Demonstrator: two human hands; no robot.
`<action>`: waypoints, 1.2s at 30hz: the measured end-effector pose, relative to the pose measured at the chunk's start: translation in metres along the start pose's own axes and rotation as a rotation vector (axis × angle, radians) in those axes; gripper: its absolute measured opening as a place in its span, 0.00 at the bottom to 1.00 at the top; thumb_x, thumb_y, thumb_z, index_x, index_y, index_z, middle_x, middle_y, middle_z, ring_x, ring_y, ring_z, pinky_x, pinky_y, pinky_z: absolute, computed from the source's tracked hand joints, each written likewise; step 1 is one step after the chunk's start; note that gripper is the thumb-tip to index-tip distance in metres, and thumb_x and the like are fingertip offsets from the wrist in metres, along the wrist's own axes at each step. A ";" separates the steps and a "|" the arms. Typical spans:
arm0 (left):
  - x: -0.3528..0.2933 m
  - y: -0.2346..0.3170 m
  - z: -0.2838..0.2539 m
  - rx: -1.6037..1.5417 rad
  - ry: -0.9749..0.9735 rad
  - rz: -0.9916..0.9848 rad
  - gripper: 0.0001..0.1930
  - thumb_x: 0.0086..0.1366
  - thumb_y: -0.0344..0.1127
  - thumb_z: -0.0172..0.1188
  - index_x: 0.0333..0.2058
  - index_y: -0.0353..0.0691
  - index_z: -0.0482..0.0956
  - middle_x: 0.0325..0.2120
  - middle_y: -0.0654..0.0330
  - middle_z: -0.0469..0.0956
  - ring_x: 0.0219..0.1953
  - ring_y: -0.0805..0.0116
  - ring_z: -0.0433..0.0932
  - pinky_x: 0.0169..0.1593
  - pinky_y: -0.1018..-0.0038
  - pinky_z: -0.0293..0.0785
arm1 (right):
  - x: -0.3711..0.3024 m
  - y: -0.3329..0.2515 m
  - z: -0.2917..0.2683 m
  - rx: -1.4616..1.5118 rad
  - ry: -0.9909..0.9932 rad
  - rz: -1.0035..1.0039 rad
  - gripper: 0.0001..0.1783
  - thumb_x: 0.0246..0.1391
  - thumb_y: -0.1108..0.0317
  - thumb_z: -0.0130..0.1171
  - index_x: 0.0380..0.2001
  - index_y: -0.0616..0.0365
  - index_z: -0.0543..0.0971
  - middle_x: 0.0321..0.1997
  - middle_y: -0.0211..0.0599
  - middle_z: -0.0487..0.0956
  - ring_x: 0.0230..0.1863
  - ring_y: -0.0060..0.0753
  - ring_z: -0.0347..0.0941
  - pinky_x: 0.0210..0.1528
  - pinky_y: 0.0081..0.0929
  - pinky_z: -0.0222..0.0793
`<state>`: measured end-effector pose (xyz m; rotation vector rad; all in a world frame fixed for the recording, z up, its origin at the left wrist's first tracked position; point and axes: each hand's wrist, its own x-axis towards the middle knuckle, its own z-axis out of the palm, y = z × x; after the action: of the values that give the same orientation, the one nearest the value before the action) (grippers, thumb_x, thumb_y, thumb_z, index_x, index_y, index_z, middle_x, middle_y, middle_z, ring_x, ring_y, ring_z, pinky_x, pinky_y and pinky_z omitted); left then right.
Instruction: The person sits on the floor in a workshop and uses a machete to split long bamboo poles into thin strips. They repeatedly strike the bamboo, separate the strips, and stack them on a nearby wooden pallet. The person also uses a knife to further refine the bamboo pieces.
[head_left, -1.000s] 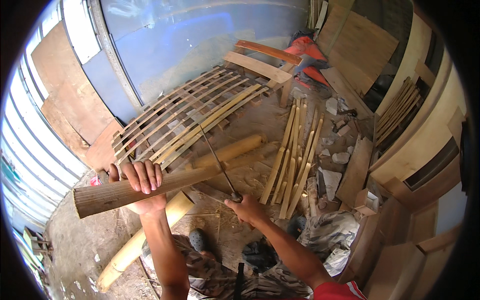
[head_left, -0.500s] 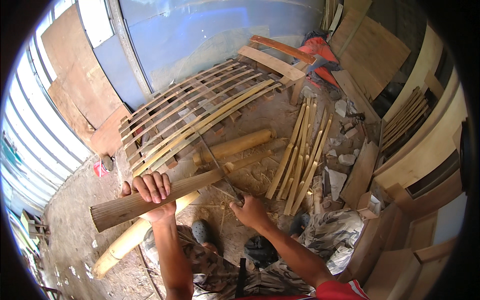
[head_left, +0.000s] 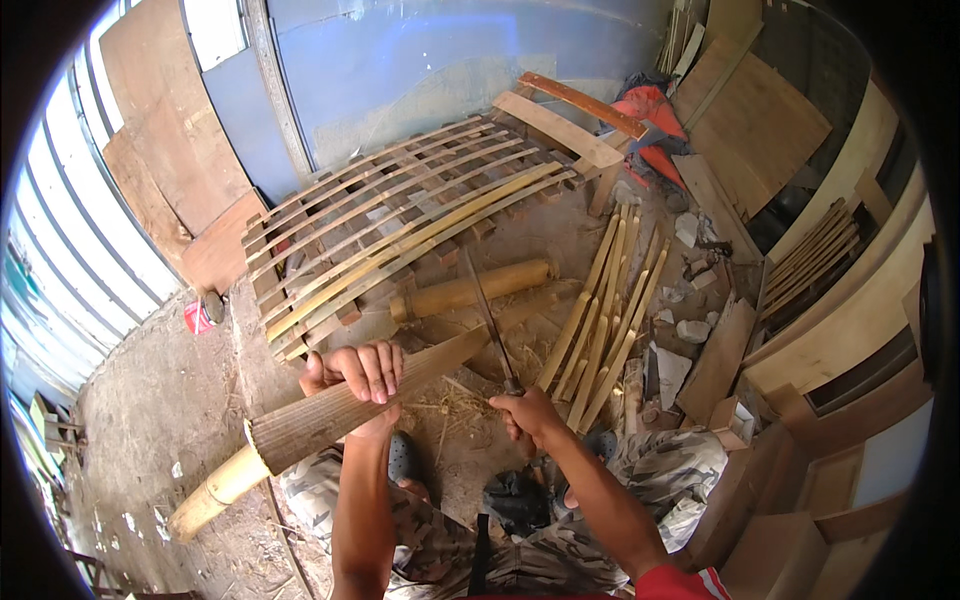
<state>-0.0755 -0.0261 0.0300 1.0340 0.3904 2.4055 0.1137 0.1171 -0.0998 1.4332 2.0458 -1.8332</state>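
Observation:
My left hand (head_left: 362, 380) is closed around a long wooden plank (head_left: 430, 368), fingers over its upper edge and thumb to the left. The plank slants from the lower left towards the middle of the floor. My right hand (head_left: 532, 415) grips the handle of a long, narrow-bladed knife (head_left: 482, 300). Its dark blade points away from me and crosses the plank's far part; whether the edge touches the wood I cannot tell. Under the plank's near end shows a bamboo pole (head_left: 215, 493). A thick piece of bamboo (head_left: 480, 288) lies beyond the plank.
A slatted wooden frame (head_left: 395, 215) lies ahead. Several split bamboo strips (head_left: 610, 310) are on the right, beside broken stones (head_left: 692, 330). A wooden bench (head_left: 560, 128) stands at the back. Cabinet panels (head_left: 830, 340) line the right side; a red can (head_left: 198, 318) sits at left.
My left hand and the plank have shifted to the right, uncovering more of the bamboo pole. My right hand has moved right, and the blade now crosses farther along the plank, pointing more steeply away.

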 end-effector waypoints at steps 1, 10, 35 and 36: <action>0.001 -0.002 0.002 -0.002 -0.030 -0.005 0.34 0.74 0.55 0.29 0.12 0.46 0.68 0.07 0.63 0.67 0.12 0.71 0.61 0.23 0.73 0.62 | -0.001 0.006 0.000 0.223 -0.078 0.012 0.26 0.53 0.49 0.61 0.27 0.68 0.79 0.19 0.44 0.78 0.20 0.41 0.77 0.29 0.40 0.72; 0.001 0.000 -0.003 0.006 -0.002 0.049 0.34 0.74 0.55 0.30 0.12 0.46 0.68 0.08 0.63 0.67 0.12 0.70 0.61 0.23 0.73 0.61 | -0.038 -0.007 0.037 -0.360 0.476 -0.614 0.18 0.53 0.55 0.61 0.31 0.62 0.80 0.21 0.48 0.79 0.27 0.55 0.79 0.30 0.45 0.73; 0.014 -0.038 -0.011 -0.013 0.039 -0.033 0.34 0.72 0.54 0.29 0.10 0.46 0.67 0.08 0.63 0.67 0.12 0.69 0.62 0.27 0.73 0.63 | 0.043 0.025 -0.031 0.009 0.042 0.042 0.23 0.51 0.55 0.63 0.31 0.70 0.78 0.24 0.55 0.80 0.25 0.49 0.79 0.31 0.43 0.73; 0.017 -0.038 -0.010 -0.023 0.020 -0.041 0.34 0.72 0.54 0.29 0.10 0.46 0.67 0.07 0.63 0.66 0.12 0.69 0.61 0.27 0.73 0.63 | 0.040 0.024 -0.032 0.170 -0.034 0.043 0.23 0.51 0.54 0.64 0.30 0.70 0.78 0.23 0.54 0.79 0.24 0.49 0.78 0.30 0.44 0.72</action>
<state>-0.0801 0.0142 0.0168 0.9835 0.3865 2.3800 0.1222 0.1629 -0.1313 1.4596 1.8679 -2.0420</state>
